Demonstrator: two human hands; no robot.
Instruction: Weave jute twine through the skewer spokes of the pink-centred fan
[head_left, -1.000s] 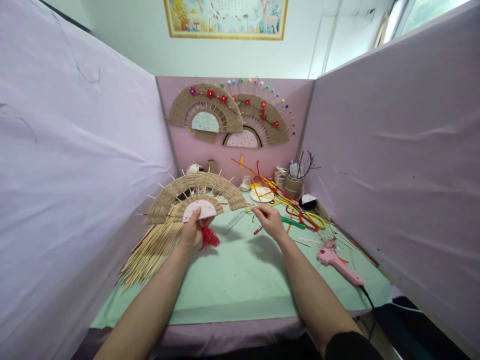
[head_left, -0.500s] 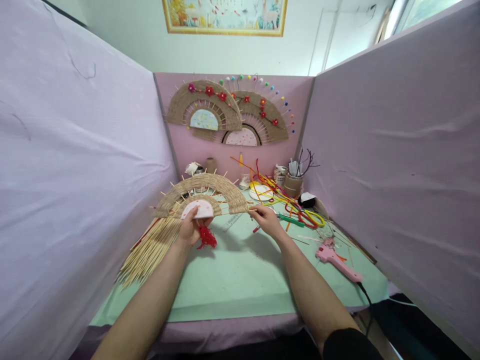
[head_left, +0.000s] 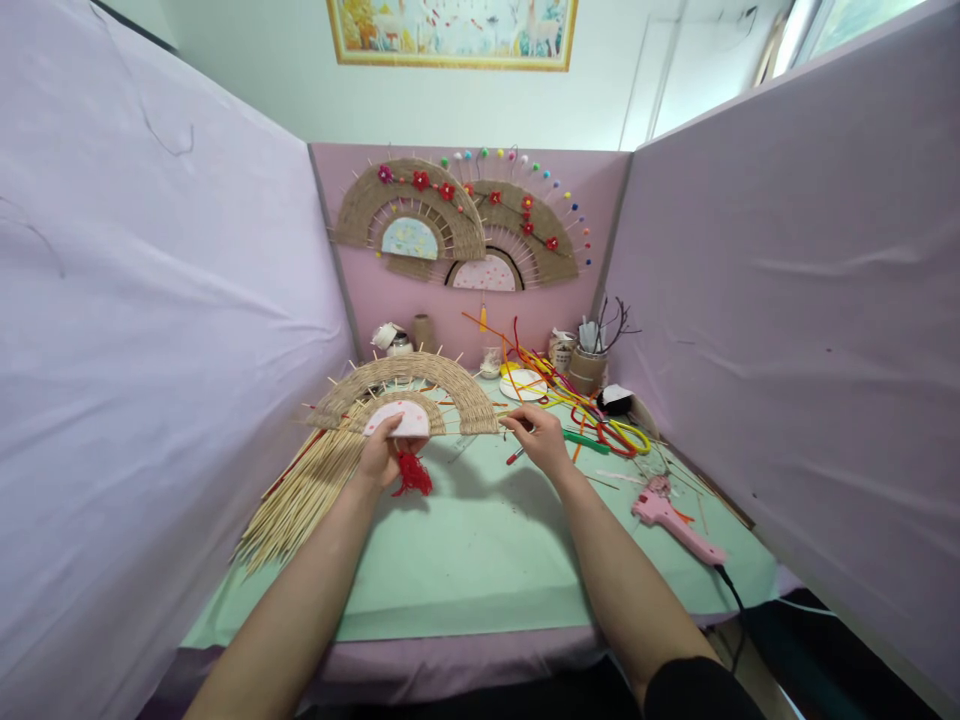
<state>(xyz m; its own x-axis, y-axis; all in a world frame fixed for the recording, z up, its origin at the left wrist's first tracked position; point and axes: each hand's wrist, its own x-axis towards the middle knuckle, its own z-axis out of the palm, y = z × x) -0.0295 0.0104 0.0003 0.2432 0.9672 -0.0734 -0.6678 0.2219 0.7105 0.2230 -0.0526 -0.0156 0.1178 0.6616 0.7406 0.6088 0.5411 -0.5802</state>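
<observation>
A half-round woven fan (head_left: 420,368) of twine on thin sticks is held up above the table. My left hand (head_left: 381,458) grips it at the bottom, the thumb lying on the pale half-circle centre (head_left: 397,418) with its small red marks. A red tassel (head_left: 413,474) hangs below that centre, beside my left fingers. At the fan's right end, my right hand (head_left: 537,436) is closed with thumb and fingers pinched at the tip of the lowest stick. Whether anything else sits in that pinch is too small to make out.
Thin sticks (head_left: 289,510) lie in a bundle at left. Coloured pipe cleaners (head_left: 622,437), a green-handled tool (head_left: 585,440) and a pink glue gun (head_left: 679,525) with a cord lie at right. Two finished fans (head_left: 517,205) hang on the back panel. Jars (head_left: 587,370) stand below.
The fan has tilted slightly and its top edge sits a little lower. My right hand has shifted slightly at the stick's end, still pinching. The left hand keeps its hold.
</observation>
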